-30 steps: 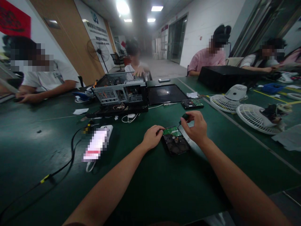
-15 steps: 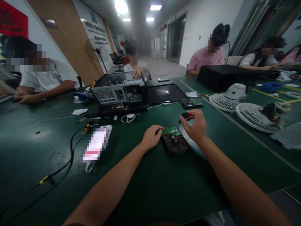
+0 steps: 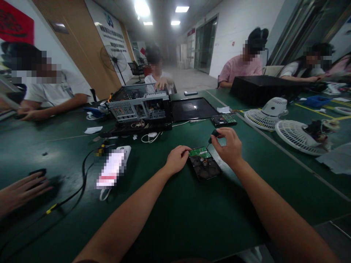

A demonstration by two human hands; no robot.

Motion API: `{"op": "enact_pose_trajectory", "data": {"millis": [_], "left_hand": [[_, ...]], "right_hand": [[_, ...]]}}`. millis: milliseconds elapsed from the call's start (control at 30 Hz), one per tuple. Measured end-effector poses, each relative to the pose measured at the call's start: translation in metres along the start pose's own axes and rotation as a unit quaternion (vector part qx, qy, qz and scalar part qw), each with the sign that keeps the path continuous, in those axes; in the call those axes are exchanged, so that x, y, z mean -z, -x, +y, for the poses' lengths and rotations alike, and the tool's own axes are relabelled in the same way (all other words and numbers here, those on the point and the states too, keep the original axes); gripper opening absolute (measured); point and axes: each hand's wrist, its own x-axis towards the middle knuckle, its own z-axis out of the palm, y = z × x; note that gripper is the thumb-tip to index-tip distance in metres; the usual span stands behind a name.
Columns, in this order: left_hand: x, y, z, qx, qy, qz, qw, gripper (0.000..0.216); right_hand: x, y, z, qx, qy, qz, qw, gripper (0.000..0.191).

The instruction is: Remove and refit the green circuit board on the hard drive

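A black hard drive (image 3: 205,164) with a green circuit board at its far end lies flat on the green table (image 3: 175,219) in front of me. My left hand (image 3: 177,158) is curled, its fingers pressed on the drive's left far corner. My right hand (image 3: 229,147) hovers over the drive's right far corner, fingers pinched round the dark handle of a small screwdriver (image 3: 214,134) that points down at the board.
An open computer case (image 3: 139,107) and a flat black panel (image 3: 192,109) sit beyond, with a second hard drive (image 3: 224,120). Fan grilles (image 3: 297,136) lie at right. A phone (image 3: 111,170) and cables lie at left. Another person's hand (image 3: 20,190) is at the left edge. Several people sit around.
Another person's hand has come in at the left edge, onto a small dark object. My own hands and the drive have hardly moved.
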Motion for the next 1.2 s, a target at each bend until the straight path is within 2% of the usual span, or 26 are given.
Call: {"op": "enact_pose_trajectory", "data": {"millis": [300,533,700,933,1200], "left_hand": [[0.0009,0.0000,0.0010,0.003,0.000,-0.006,1.000,0.024],[0.0009,0.0003,0.0011,0.007,0.001,-0.006,1.000,0.025],[0.0008,-0.0001,0.0002,0.006,0.001,-0.006,1.000,0.024],[-0.0005,-0.0008,-0.0016,0.002,0.004,-0.005,1.000,0.027],[0.0001,-0.0008,-0.0001,0.009,0.003,-0.006,1.000,0.028]], "right_hand": [[-0.0031,0.0012,-0.0038,0.025,-0.028,0.001,0.999,0.035],[-0.0013,0.0014,-0.0017,0.006,0.004,0.004,1.000,0.033],[0.0000,0.0000,-0.0031,0.012,-0.023,-0.001,1.000,0.033],[0.0003,0.0029,-0.0038,-0.028,-0.015,-0.009,0.999,0.033],[0.0017,0.0023,-0.0076,-0.027,-0.032,-0.027,0.999,0.035]]}}
